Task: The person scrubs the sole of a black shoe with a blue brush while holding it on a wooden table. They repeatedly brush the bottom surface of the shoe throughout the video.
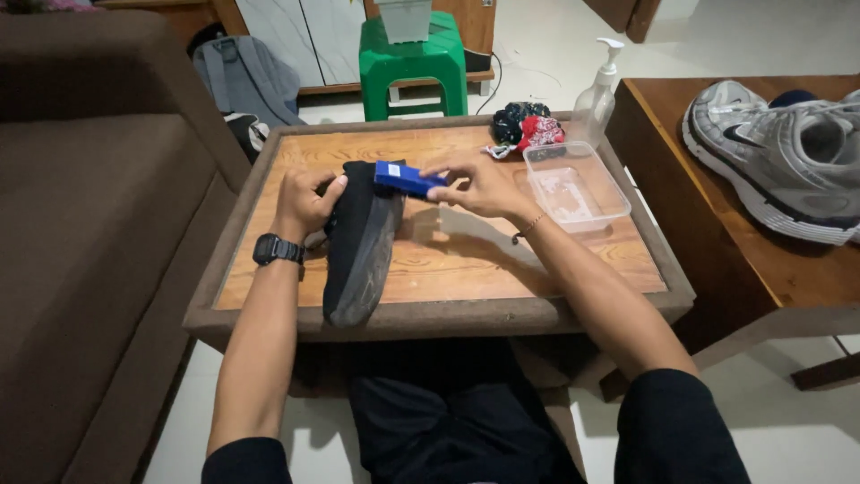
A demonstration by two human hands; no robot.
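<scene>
Both forearms bare, extended forward from near edge. Left hand (303, 204) curled closed, palm inward, black watch on wrist. Right hand (473, 185) reaches left, palm down, fingers (441, 170) pinched; thin bracelet on wrist. Hands near each other.

A matt black cloth shoe (360, 242) is seen on the glossy wood surface (466, 260); right of it, a clear plastic tub (575, 185).

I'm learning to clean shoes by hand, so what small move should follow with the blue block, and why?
Probably draw the small blue rectangular block along the sole edge of the black shoe. The right hand already presses it at the shoe's far end, the left hand steadies the shoe on its side, and the near sole lies untouched.
</scene>
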